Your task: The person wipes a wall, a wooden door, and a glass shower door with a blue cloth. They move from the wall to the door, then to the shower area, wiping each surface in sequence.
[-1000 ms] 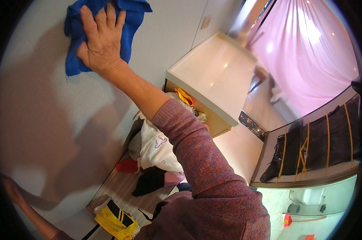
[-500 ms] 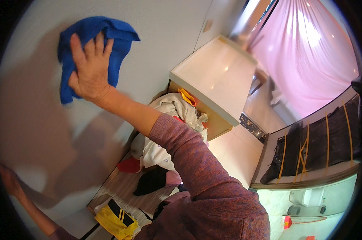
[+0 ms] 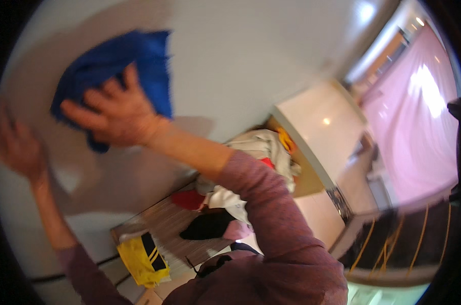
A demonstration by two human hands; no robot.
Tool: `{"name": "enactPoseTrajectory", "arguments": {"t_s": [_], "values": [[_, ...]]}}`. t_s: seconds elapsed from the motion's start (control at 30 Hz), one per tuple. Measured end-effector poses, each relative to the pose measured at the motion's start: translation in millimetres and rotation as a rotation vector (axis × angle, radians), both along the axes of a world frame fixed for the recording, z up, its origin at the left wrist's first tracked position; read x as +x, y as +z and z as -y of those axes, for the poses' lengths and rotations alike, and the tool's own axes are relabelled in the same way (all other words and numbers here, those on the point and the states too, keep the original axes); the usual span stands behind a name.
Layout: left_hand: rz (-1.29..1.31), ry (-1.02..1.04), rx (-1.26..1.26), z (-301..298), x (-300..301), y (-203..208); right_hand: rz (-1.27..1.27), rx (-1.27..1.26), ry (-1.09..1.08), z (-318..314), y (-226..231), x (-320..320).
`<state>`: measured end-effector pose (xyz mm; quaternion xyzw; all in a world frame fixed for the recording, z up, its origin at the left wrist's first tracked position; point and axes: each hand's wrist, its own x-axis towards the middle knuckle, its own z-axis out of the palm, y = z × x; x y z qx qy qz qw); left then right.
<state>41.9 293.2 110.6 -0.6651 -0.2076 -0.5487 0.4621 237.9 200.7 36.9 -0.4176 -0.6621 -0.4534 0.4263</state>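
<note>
A blue cloth (image 3: 134, 53) lies spread against the pale wall (image 3: 230, 56). My right hand (image 3: 116, 109) presses it there, fingers spread over the cloth and palm toward the wall; one corner of it hangs below the hand. My left hand (image 3: 19, 145) is at the far left, raised close to the wall, blurred, with its fingers stretched out and nothing seen in them. Whether it touches the wall I cannot tell.
Under my right arm, a heap of clothes (image 3: 261, 147) lies beside a white-topped cabinet (image 3: 317, 117). A black garment (image 3: 207, 226) and a yellow-and-black cloth (image 3: 139, 259) lie on a striped wooden surface (image 3: 164, 229). A pink curtain (image 3: 413, 127) hangs at the right.
The view has shifted. My right hand has turned, its fingers pointing more to the left, and the cloth has moved with it. My left hand has risen further into view along the wall.
</note>
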Motion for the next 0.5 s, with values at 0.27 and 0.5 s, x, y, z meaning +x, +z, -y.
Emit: {"name": "enactPoseTrajectory", "arguments": {"t_s": [0.27,0.5], "values": [[0.158,0.103,-0.23,10,11,-24,0.036,0.088,-0.241,-26,85,-40],[0.255,-0.148,-0.336,14,-8,-53,0.177,0.136,-0.132,-33,73,-52]]}}
